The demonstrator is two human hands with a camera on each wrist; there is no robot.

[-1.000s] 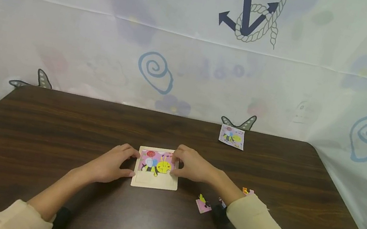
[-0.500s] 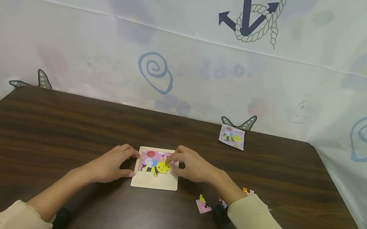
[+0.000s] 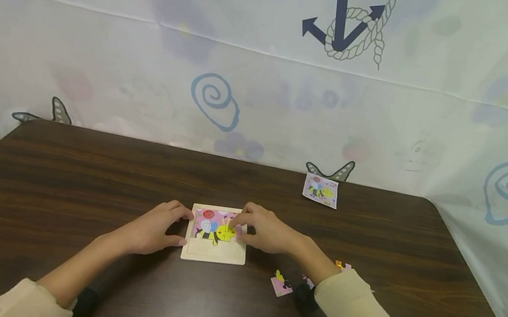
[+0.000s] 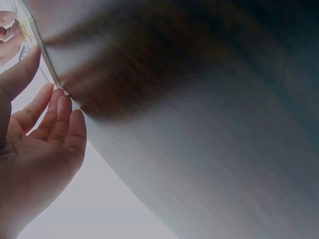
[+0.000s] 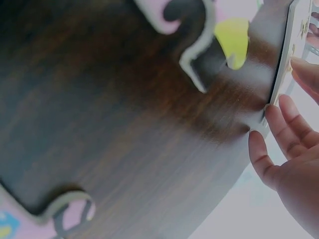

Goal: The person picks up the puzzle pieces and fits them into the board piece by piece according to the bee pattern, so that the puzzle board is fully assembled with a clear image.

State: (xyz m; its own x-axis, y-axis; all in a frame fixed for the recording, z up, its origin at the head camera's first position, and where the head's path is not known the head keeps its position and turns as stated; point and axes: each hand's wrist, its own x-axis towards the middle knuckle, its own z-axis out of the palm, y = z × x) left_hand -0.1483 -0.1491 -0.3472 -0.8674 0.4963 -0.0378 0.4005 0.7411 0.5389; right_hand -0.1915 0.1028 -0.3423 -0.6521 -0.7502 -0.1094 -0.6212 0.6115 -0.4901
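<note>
Wooden puzzle tray (image 3: pixel 214 254) at table (image 3: pixel 138 178) centre, apparently part-complete: the far section forms a bee picture (image 3: pixel 209 225), the near strip is bare, and loose puzzle pieces (image 3: pixel 281 286) at right presumably remain. Left hand (image 3: pixel 155 229), thumb and fingers spread, touches the left edge; right hand (image 3: pixel 269 230) arches over the right side, thumb and fingertips apart. Only the head view includes the picture card (image 3: pixel 321 191); only the right wrist view reveals the pieces' pale edges.

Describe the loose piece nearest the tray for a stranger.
On the dark table, find the wooden tray. Below and right of it in the head view lies a pink piece: leftmost of the loose ones, with a bright yellow shape.
</note>
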